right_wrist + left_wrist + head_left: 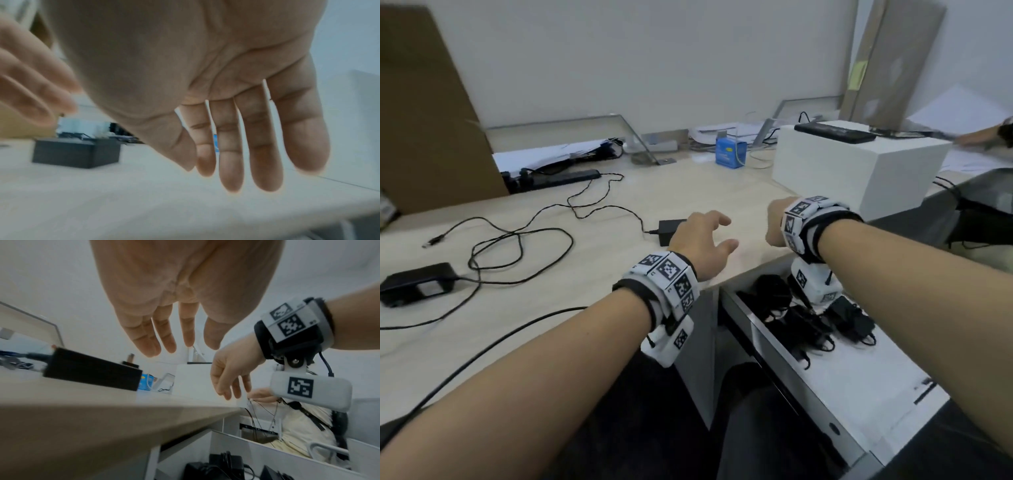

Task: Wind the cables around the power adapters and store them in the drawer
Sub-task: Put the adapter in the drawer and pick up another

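Note:
A black power adapter lies on the wooden desk, and its loose cable snakes off to the left. My left hand hovers just right of it, fingers relaxed and empty. My right hand hangs beside it over the desk edge, its fingers straight and holding nothing. Below my right wrist the white drawer stands open with several wound adapters inside. A second adapter with an unwound cable sits at the far left. In the left wrist view the near adapter lies under my fingers.
A white box with a black device on top stands behind my right hand. A blue carton, a power strip and papers line the back. Cardboard leans at the left. Another person's hand is at the far right.

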